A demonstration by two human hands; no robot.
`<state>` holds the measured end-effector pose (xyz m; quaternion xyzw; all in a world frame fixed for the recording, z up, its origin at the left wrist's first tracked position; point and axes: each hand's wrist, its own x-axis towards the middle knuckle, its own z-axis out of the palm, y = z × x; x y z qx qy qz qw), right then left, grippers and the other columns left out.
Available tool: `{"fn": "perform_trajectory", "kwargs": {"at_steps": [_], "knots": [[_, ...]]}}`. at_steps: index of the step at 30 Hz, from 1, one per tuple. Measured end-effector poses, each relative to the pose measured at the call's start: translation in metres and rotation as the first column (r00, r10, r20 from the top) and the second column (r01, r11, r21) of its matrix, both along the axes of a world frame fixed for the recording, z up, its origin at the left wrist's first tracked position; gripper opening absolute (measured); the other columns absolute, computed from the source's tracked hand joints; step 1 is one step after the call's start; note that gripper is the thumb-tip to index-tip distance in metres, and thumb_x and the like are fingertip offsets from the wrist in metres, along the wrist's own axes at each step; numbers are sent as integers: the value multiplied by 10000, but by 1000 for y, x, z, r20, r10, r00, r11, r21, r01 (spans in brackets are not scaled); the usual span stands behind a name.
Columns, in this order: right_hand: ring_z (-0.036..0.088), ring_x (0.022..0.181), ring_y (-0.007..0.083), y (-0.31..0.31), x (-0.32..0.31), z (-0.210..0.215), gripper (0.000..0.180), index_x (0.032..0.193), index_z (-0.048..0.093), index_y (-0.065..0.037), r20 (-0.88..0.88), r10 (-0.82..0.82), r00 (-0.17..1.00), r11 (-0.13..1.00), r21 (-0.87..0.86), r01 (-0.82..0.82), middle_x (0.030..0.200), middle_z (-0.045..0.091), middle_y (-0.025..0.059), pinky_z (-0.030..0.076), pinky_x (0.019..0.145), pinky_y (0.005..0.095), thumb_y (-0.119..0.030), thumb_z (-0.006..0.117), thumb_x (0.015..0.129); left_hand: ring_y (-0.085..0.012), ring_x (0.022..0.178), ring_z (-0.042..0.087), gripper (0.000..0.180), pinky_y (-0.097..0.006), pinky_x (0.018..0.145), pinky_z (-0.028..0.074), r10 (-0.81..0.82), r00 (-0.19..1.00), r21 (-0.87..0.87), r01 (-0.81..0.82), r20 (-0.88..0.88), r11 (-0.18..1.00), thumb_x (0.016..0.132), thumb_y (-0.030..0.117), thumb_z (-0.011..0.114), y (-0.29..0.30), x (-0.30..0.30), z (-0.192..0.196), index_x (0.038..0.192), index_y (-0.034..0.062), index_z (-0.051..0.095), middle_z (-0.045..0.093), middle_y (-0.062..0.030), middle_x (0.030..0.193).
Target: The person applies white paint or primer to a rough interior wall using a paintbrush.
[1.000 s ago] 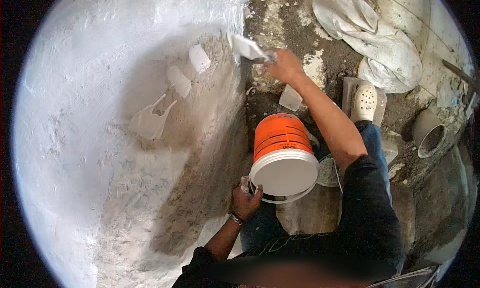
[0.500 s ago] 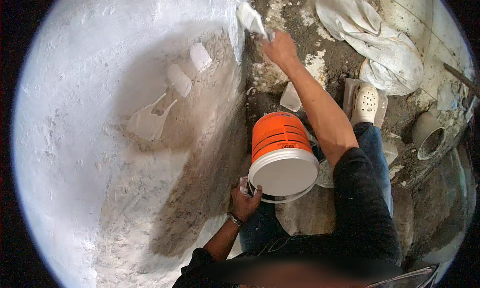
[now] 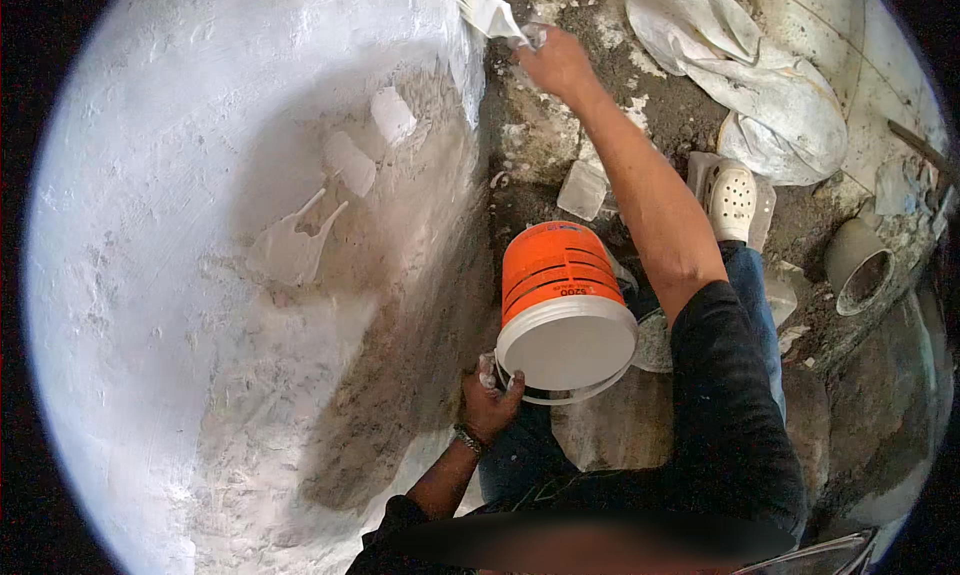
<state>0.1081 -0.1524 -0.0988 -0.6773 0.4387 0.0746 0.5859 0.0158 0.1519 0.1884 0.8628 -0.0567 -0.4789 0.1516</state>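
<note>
right hand — closed around a white-laden paintbrush, bristles pressed to the whitewashed wall | left hand — gripped on the rim of the orange bucket, tilted, held just above the knee | white clog seen beside rubble

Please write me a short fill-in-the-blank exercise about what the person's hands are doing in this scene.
1. The right hand holds a ____ against the white wall.
2. The left hand grips the bucket by its ____.
3. The outside of the bucket is ____.
4. A pale ____ lies crumpled on the floor at top right.

Missing words: brush; handle; orange; cloth
</note>
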Motion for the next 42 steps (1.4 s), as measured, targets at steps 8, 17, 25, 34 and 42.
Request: {"fn": "perform_trajectory", "kwargs": {"at_steps": [8,17,25,34,42], "knots": [[616,843,313,69,-39,41,263,988,596,-103,-55,496,867,868,62,-492,900,631,155,499,734,426,-243,558,768,-226,589,615,297,-327,519,469,-191,978,-19,190,-87,982,785,183,612,9,-10,6,1002,-2,531,613,-126,680],[616,836,308,31,-10,89,288,992,591,-102,-39,205,978,977,-52,-207,851,634,144,497,750,410,-268,570,757,-277,530,588,391,-399,652,472,-309,947,190,320,-89,928,779,258,600,16,-28,12,1056,-10,531,589,-111,575],[608,885,303,38,-36,96,262,929,618,-68,-149,416,897,909,32,-416,921,625,154,490,782,398,-258,565,756,-272,508,584,417,-379,502,467,-265,961,59,270,-78,961,787,309,583,0,-32,21,1049,-13,543,589,-132,576],[602,867,334,45,-12,148,318,1019,612,-60,-30,251,968,963,108,-247,913,625,193,470,784,411,-273,581,785,-294,609,620,498,-395,549,490,-262,964,70,264,-38,962,789,375,566,26,-48,18,1076,-30,525,617,-190,705],[615,679,321,71,-72,332,213,962,595,-93,445,46,894,976,169,-135,753,619,167,501,655,410,-115,576,751,-352,630,606,572,-427,590,488,-268,953,153,288,-141,945,770,411,552,30,-64,25,1117,-40,504,613,-212,695]]}}
